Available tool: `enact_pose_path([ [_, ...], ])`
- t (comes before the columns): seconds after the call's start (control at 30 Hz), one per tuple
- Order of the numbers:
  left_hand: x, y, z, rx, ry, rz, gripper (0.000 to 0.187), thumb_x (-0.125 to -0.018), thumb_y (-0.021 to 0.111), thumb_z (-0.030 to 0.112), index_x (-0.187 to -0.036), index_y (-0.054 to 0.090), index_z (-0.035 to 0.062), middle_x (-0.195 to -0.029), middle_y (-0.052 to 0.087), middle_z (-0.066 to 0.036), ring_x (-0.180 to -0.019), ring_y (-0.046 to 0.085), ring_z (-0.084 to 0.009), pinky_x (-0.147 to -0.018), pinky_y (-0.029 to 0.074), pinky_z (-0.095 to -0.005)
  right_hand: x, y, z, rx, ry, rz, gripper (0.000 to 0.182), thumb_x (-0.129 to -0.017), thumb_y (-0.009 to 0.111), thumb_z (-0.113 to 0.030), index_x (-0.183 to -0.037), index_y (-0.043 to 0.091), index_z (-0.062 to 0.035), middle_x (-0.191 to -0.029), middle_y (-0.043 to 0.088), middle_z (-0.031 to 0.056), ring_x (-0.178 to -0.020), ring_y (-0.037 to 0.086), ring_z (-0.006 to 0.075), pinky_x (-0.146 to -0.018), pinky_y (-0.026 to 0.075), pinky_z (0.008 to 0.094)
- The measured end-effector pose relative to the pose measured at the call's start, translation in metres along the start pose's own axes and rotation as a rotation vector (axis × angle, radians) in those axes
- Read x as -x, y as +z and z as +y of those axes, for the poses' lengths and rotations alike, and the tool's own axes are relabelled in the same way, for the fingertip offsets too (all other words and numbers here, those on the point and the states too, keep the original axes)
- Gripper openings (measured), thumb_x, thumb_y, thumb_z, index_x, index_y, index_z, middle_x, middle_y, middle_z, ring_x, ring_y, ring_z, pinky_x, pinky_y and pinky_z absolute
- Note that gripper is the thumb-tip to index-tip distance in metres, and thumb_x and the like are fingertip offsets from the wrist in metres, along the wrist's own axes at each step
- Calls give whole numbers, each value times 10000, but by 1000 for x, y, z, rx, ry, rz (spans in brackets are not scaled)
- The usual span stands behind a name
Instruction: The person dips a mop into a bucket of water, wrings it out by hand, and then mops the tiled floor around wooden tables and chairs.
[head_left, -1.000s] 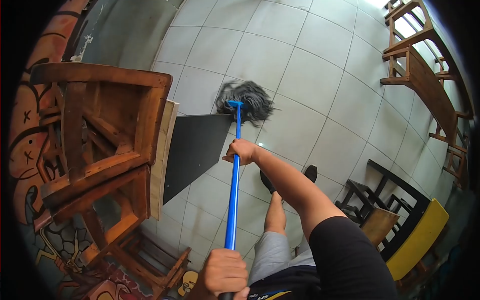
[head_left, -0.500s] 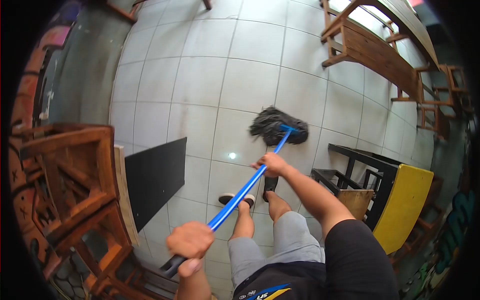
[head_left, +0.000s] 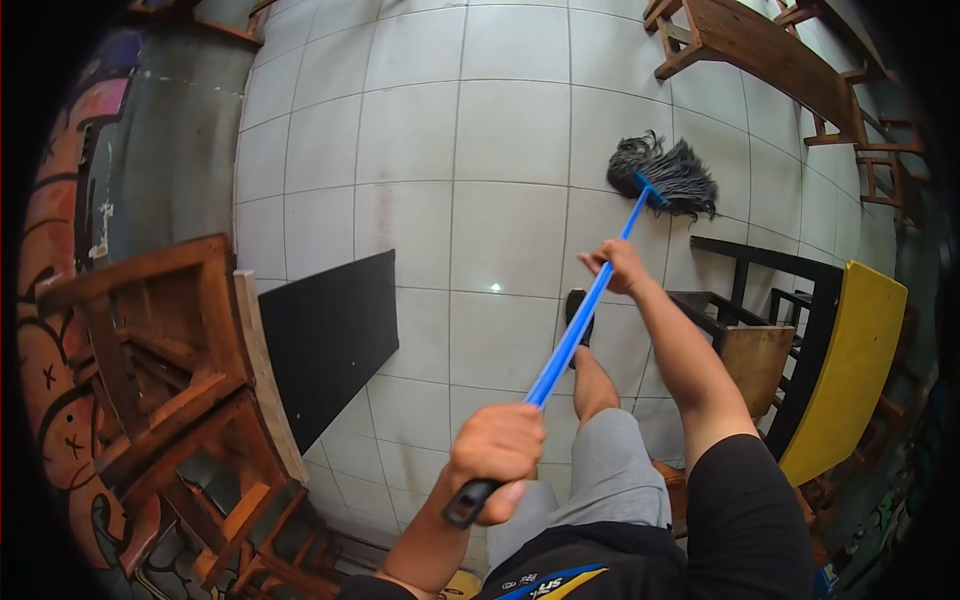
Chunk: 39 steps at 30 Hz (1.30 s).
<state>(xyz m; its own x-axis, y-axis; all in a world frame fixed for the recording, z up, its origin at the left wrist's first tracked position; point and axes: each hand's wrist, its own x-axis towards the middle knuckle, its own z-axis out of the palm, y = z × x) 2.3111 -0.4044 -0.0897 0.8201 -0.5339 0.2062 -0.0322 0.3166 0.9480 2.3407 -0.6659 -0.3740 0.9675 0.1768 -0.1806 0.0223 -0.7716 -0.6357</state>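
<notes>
A mop with a blue handle (head_left: 568, 345) runs slantwise from my body out over the floor. Its dark grey string head (head_left: 664, 178) lies spread on the white tiles, up and to the right. Near the black grip end, my left hand (head_left: 497, 450) is wrapped round the handle in a fist. Farther down the pole, my right hand (head_left: 620, 266) holds it with the thumb and some fingers, and one or two fingertips stick out to the left. Below the right hand, a dark shoe (head_left: 579, 318) stands on the tiles.
Stacked wooden chairs (head_left: 165, 370) and a black board (head_left: 330, 345) stand at left, beside a painted wall. A wooden bench (head_left: 770, 55) is at upper right. To the right are a black-framed table with a yellow top (head_left: 845, 375) and a small chair (head_left: 757, 362).
The mop head has swept right and farther away over the tiles. Both hands have moved right with the handle, still gripping it. The view has shifted a little.
</notes>
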Motion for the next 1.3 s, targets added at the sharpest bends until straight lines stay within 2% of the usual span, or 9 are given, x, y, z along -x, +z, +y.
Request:
enact_pose_path([
  [0.2, 132, -70, 118, -114, -35, 24, 321, -618, 562, 202, -506, 301, 55, -498, 319, -48, -429, 351, -218, -459, 264, -342, -2, 141, -183, -168, -216, -150, 480, -916, 608, -282, -510, 525, -39, -572, 541, 182, -609, 540, 404, -590, 462, 456],
  [0.27, 158, -81, 141, -269, 11, -37, 375, -648, 542, 208, -462, 234, 105, -423, 221, -3, -343, 228, -177, -406, 196, -329, -16, 191, -237, -252, -400, -111, 460, -923, 588, -263, -525, 546, -37, -570, 541, 185, -626, 548, 405, -613, 469, 463],
  [0.37, 221, -91, 134, -444, -51, -53, 336, -618, 583, 207, -487, 296, 90, -473, 281, -18, -397, 309, -195, -434, 227, -330, -59, 250, -293, -265, -458, -240, 383, -890, 611, -244, -551, 585, -68, -623, 601, 155, -621, 561, 387, -584, 464, 466],
  [0.47, 242, -95, 81, -607, -27, -148, 379, -576, 615, 243, -491, 265, 124, -464, 249, -1, -388, 291, -176, -441, 184, -326, -106, 299, -296, -436, -899, -117, 369, -868, 626, -164, -522, 533, -78, -578, 578, 104, -555, 539, 345, -542, 450, 425],
  [0.67, 237, -128, 120, -397, 104, -54, 417, -709, 611, 216, -457, 298, 102, -416, 262, 9, -331, 252, -158, -391, 200, -324, -72, 283, -330, -466, -490, -7, 346, -862, 665, -269, -578, 620, -78, -630, 624, 117, -620, 587, 369, -574, 487, 436],
  [0.83, 210, -111, 162, -149, 148, 76, 443, -772, 597, 177, -474, 276, 105, -394, 253, 16, -308, 207, -109, -378, 169, -281, -4, 224, -305, -358, -297, -210, 440, -922, 549, -431, -694, 714, -93, -708, 665, 166, -699, 632, 411, -720, 524, 483],
  [0.97, 160, -60, 160, -14, 87, -96, 450, -794, 591, 186, -480, 280, 103, -394, 262, 19, -299, 203, -116, -364, 173, -281, 72, 181, -254, -354, -229, -66, 500, -938, 553, -423, -618, 685, -62, -643, 630, 174, -645, 601, 400, -610, 494, 471],
  [1.13, 124, -4, 109, 91, 12, 10, 469, -764, 587, 230, -428, 281, 114, -373, 215, 20, -286, 174, -125, -344, 208, -296, 125, 106, -145, -113, -82, -199, 473, -965, 498, -431, -688, 691, -100, -740, 669, 133, -769, 632, 375, -701, 521, 464],
  [1.3, 133, 63, 19, 33, 41, -25, 493, -762, 539, 309, -476, 213, 74, -412, 212, -32, -345, 210, -172, -412, 197, -332, 161, 73, -24, -119, 122, 23, 434, -911, 554, -398, -663, 681, -65, -693, 629, 199, -680, 612, 409, -639, 504, 481],
])
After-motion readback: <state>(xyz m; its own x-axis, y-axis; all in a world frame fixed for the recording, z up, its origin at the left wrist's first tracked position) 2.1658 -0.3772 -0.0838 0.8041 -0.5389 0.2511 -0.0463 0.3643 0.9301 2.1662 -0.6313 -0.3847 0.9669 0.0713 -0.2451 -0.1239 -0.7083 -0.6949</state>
